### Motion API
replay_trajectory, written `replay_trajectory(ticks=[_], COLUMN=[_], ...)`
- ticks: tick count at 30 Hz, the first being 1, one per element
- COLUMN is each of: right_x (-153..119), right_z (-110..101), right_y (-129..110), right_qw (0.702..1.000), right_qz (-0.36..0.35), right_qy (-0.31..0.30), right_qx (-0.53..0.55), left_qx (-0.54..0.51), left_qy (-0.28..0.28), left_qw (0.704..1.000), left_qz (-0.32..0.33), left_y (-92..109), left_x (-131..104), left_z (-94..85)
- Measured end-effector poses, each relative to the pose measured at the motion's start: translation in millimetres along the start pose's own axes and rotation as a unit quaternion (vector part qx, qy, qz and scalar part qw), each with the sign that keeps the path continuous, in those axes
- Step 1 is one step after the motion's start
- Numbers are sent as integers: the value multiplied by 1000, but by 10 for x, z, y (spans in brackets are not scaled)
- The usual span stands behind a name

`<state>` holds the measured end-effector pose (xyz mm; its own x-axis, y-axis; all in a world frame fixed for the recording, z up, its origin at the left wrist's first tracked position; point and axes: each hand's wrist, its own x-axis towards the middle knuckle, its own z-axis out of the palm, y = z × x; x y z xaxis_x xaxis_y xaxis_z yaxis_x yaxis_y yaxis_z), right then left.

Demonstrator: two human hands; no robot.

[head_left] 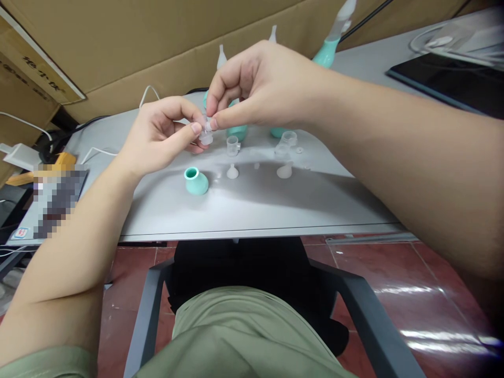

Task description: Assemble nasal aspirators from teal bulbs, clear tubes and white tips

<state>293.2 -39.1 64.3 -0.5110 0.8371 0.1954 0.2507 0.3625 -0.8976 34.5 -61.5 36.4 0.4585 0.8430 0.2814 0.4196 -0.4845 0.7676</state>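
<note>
My left hand [165, 131] pinches a small clear plastic cup [206, 138] between thumb and fingers, above the grey table. The thumb and forefinger of my right hand [255, 89] are closed at the cup's side on a small whitish part [209, 126], largely hidden by the fingertips. Below my left hand stands a teal rubber bulb [196, 181] with its round mouth up. To its right are another clear cup [232, 146] with a side stub and a white cone-shaped tip [232, 171].
Farther right lie a larger clear cup [289, 138], a white cone [284, 170] and a small ring [300, 150]. Behind my hands stand teal bulbs with white nozzles, one complete [328, 47]. A dark tablet-like slab [449, 79] lies at right; a cardboard wall [157, 37] closes the back.
</note>
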Motion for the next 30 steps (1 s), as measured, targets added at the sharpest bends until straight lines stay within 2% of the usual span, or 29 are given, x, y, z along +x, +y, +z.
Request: replay_trajectory(ticks=[4,7,11,13,17,19,21,23,26,30], right_x=[-18,-7,20,14,-33,-49,-55,-55,-65,-74], right_z=[9,22,47,69,113,125,135,149,183,226], right_y=[-26,-11,22,18,-2,9,29,41,20,-18], right_qw=[1000,1000,997,995,983,976,965,946,916,907], right_qz=[-3,-13,-48,-61,-83,-94,-105,-113,-110,-102], right_qy=[4,13,32,35,46,53,63,61,44,46], right_qx=[-12,-19,-44,-75,-157,-190,-233,-296,-383,-406], left_qx=[-4,-17,5,16,32,45,48,46,34,-15], left_qy=[31,27,22,34,65,62,35,19,36,61], left_qw=[999,1000,998,996,995,992,992,995,998,998], left_qz=[-7,-1,62,85,69,100,113,87,50,-6], left_y=[1,-79,-203,-225,-264,-317,-366,-374,-300,-182], left_x=[-4,24,62,69,85,99,108,102,81,79], left_z=[17,-30,-111,-118,-93,-93,-101,-100,-66,8])
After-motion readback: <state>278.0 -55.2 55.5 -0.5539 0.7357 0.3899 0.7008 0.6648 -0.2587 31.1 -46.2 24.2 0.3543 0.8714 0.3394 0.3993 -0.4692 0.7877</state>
